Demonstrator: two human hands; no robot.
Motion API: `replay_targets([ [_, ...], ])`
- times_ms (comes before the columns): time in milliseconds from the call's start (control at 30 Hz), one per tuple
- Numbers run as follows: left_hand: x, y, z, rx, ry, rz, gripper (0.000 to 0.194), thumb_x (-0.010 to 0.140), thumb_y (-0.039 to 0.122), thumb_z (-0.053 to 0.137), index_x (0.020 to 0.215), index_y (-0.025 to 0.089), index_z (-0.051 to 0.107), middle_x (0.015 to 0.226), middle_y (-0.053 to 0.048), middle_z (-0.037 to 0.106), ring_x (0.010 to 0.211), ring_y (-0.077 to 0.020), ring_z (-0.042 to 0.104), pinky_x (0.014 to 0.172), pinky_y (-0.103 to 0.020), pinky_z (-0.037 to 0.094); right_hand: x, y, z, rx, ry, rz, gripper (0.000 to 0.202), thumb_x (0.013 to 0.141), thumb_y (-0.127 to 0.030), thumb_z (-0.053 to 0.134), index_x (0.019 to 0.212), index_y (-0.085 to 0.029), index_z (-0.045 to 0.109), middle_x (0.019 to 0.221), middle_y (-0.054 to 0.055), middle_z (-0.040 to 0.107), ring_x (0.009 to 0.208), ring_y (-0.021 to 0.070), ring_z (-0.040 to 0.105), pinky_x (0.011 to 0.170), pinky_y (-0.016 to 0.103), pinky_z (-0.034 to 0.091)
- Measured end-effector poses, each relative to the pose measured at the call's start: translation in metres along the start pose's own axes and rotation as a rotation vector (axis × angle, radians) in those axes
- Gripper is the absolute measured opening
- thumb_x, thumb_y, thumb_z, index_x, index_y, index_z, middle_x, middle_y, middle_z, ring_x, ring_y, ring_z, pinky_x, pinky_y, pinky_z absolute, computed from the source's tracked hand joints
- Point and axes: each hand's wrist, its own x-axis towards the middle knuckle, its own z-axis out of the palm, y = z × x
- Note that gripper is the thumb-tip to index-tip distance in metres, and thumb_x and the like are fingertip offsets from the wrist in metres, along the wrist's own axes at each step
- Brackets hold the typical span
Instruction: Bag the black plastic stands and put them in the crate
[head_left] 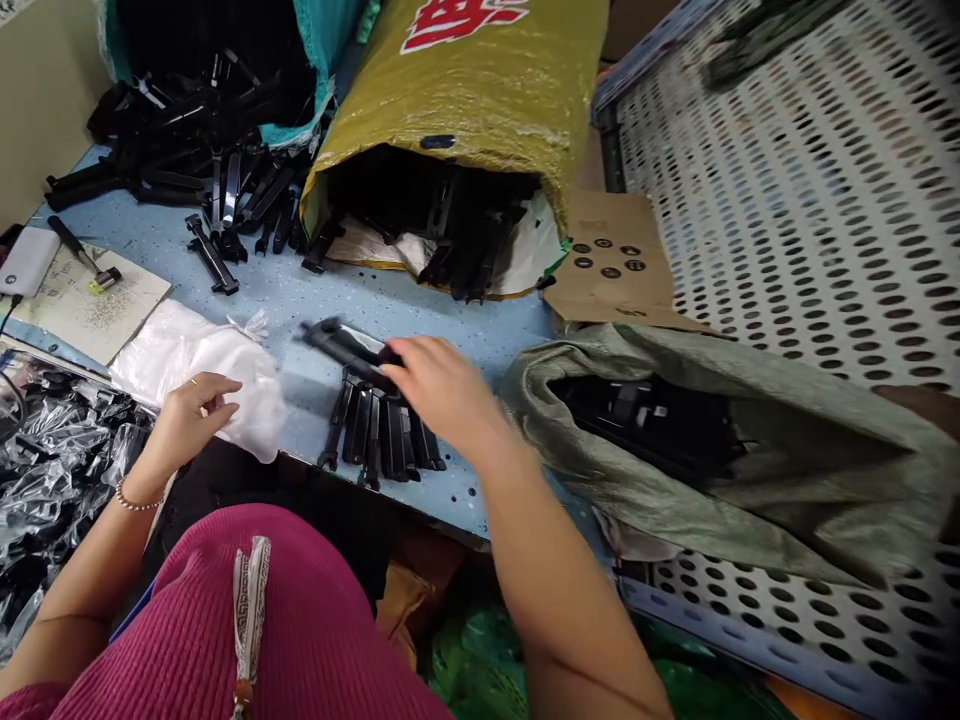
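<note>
My right hand (442,390) grips one end of a black plastic part (345,345), slightly blurred, held over the blue table (289,290). Beneath it lies a row of several similar black parts (382,435) near the table's front edge. My left hand (196,410) is at the edge of a white plastic bag (210,360), thumb and fingers curled towards each other; whether anything is between them is too small to tell.
A yellow sack (465,90) and a teal sack (319,50) spill black parts at the back. A grey-green sack (787,480) lies right, by a perforated white crate (787,180). A hammer (82,255) rests left, above bagged parts (60,480).
</note>
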Motion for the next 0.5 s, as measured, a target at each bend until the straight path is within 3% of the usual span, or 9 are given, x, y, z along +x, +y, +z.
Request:
replay_targets([
  [67,0.001,0.007,0.019,-0.048,-0.093,0.043,0.029,0.087,0.021,0.068,0.115,0.02,0.076,0.113,-0.01,0.072,0.069,-0.0114,0.063,0.068,-0.028,0.057,-0.033,-0.014,-0.007,0.382,0.032,0.254,0.031,0.094,-0.053,0.061,0.109,-0.028,0.071,0.096,0.008,0.072,0.081,0.0259,0.066,0.067,0.041,0.057],
  [133,0.006,0.015,0.047,-0.093,-0.183,0.11,0.033,0.087,0.018,0.066,0.12,0.019,0.074,0.117,-0.011,0.071,0.069,-0.0111,0.063,0.067,-0.027,0.057,-0.07,-0.035,0.003,0.895,-0.138,0.469,0.043,0.088,-0.065,0.064,0.1,-0.025,0.073,0.076,0.005,0.068,0.051,0.0188,0.055,0.043,0.034,0.045],
  [200,0.013,0.02,0.074,-0.123,-0.194,0.213,0.036,0.089,0.014,0.062,0.123,0.018,0.071,0.116,-0.013,0.07,0.078,-0.0143,0.067,0.071,-0.029,0.059,-0.103,-0.052,0.027,1.272,-0.337,0.632,0.048,0.083,-0.066,0.07,0.098,-0.021,0.074,0.065,0.004,0.064,0.044,0.0144,0.047,0.035,0.027,0.035],
  [267,0.021,0.02,0.093,-0.12,-0.126,0.29,0.043,0.09,0.009,0.056,0.131,0.017,0.066,0.122,-0.014,0.068,0.086,-0.016,0.068,0.078,-0.031,0.06,-0.127,-0.059,0.053,1.538,-0.379,0.748,0.039,0.085,-0.055,0.073,0.098,-0.019,0.074,0.064,0.002,0.063,0.045,0.0117,0.046,0.035,0.022,0.034],
  [333,0.026,0.015,0.098,-0.094,-0.062,0.312,0.054,0.091,0.008,0.054,0.144,0.021,0.056,0.134,-0.016,0.063,0.08,-0.0122,0.066,0.076,-0.029,0.061,-0.141,-0.055,0.074,1.747,-0.331,0.81,0.031,0.089,-0.045,0.072,0.102,-0.016,0.073,0.065,0.0,0.06,0.045,0.008,0.04,0.033,0.017,0.032],
  [400,0.026,0.009,0.092,-0.039,-0.057,0.349,0.064,0.094,0.009,0.055,0.154,0.027,0.045,0.144,-0.015,0.057,0.076,-0.0094,0.066,0.076,-0.028,0.062,-0.146,-0.046,0.084,1.893,-0.315,0.827,0.027,0.094,-0.038,0.067,0.106,-0.014,0.07,0.067,-0.003,0.056,0.043,0.0054,0.031,0.03,0.013,0.027],
  [500,0.014,0.005,0.073,0.11,-0.092,0.545,0.07,0.097,0.006,0.049,0.16,0.031,0.035,0.146,-0.013,0.057,0.11,-0.019,0.07,0.098,-0.036,0.06,-0.14,-0.036,0.089,1.973,-0.395,0.831,0.024,0.098,-0.034,0.06,0.107,-0.013,0.069,0.068,-0.004,0.051,0.043,0.0044,0.025,0.029,0.009,0.021],
])
